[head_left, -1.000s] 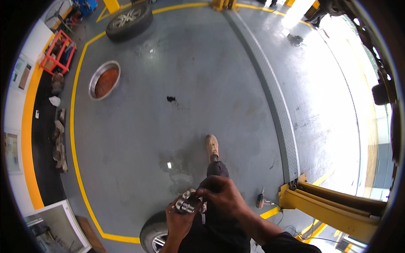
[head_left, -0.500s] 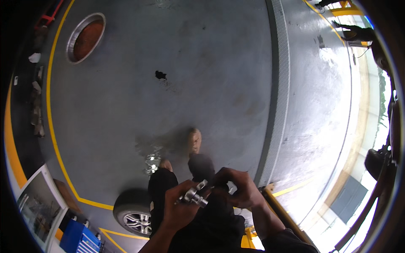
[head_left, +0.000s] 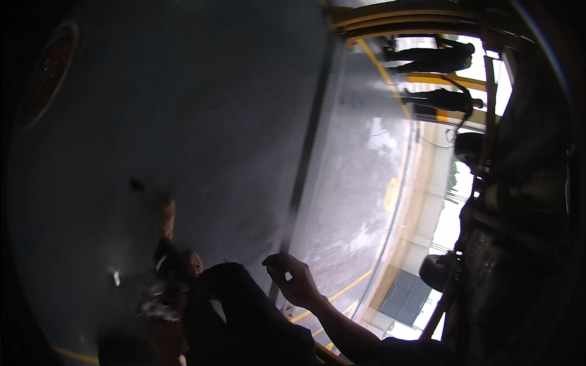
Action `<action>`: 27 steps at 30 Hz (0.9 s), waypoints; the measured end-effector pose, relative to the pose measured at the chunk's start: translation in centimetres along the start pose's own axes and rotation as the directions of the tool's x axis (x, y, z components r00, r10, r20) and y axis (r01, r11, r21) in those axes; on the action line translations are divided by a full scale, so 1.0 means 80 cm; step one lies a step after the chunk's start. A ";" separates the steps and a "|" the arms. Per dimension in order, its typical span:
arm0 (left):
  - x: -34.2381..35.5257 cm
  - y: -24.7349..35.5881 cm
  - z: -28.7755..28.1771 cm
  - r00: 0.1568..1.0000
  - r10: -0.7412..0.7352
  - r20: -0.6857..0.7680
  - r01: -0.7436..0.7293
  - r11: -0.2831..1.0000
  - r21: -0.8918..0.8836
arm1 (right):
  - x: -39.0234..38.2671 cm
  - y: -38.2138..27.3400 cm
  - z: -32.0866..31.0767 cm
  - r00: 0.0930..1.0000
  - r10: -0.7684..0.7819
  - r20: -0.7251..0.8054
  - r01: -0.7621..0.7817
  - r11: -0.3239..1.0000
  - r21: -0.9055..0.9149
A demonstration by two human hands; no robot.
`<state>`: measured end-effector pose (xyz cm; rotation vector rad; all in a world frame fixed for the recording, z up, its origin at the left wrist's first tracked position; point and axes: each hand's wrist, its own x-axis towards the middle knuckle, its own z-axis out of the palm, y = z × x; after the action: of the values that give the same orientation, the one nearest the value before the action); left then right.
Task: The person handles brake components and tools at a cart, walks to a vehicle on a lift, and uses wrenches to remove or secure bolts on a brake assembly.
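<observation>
Apparently two hands, one metal piece.

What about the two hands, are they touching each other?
No, the right hand is well apart from the blurred left hand, with a dark trouser leg showing between them.

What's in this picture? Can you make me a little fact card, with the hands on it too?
Left hand: blurred, holding a shiny metal part
Right hand: fingers curled; can't tell if it holds anything
Floor: grey
Upper left: round pan, reddish inside
Upper right: two people in dark clothes
Right side: dark vehicle underside
</observation>
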<state>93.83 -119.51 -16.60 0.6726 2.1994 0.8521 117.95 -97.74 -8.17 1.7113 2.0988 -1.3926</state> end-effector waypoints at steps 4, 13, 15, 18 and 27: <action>0.129 0.006 0.004 0.853 -0.521 0.025 0.489 0.781 -0.388 | 0.063 0.095 -0.079 0.976 0.182 -0.119 -0.198 0.970 -0.140; 0.385 0.092 -0.027 0.875 -0.463 -0.142 0.392 0.850 -0.352 | 0.257 0.149 -0.276 0.975 0.082 -0.205 -0.150 0.928 -0.340; 0.393 0.124 -0.028 0.870 -0.418 -0.262 0.318 0.882 -0.348 | 0.347 0.099 -0.316 0.978 -0.027 -0.206 -0.055 0.922 -0.383; 0.424 0.179 -0.047 0.843 -0.538 -0.003 0.476 0.747 -0.465 | 0.450 0.017 -0.356 0.975 -0.087 -0.202 0.005 0.927 -0.375; 0.587 0.335 -0.031 0.608 -0.794 -0.021 0.732 0.571 -0.373 | 0.676 -0.208 -0.438 0.908 -0.294 -0.299 0.136 0.880 -0.455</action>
<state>67.76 -72.07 -14.58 -0.5662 2.1037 0.7730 100.24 -33.57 -9.63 1.6747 2.6137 -0.5949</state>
